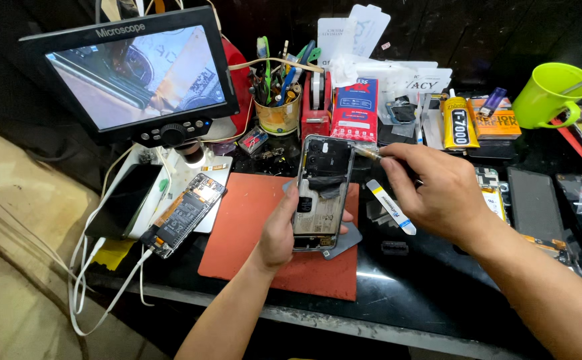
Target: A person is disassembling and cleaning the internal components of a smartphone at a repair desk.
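Opened phone held over red mat, tool tip at its upper edge.

L hand (279, 233) fingers clenched round the opened black smartphone with exposed internals (321, 193), held upright-ish above the red rubber work mat (251, 227) on the black table (424, 293). R hand (437, 190) fingers pinch a thin metal-tipped tool (367, 153), tip touching phone's upper right edge. White-blue pry stick (391, 207) just beside. Second opened phone (184, 215) lies left, under microscope monitor (134, 73). Green plastic mug (547, 93) far right.
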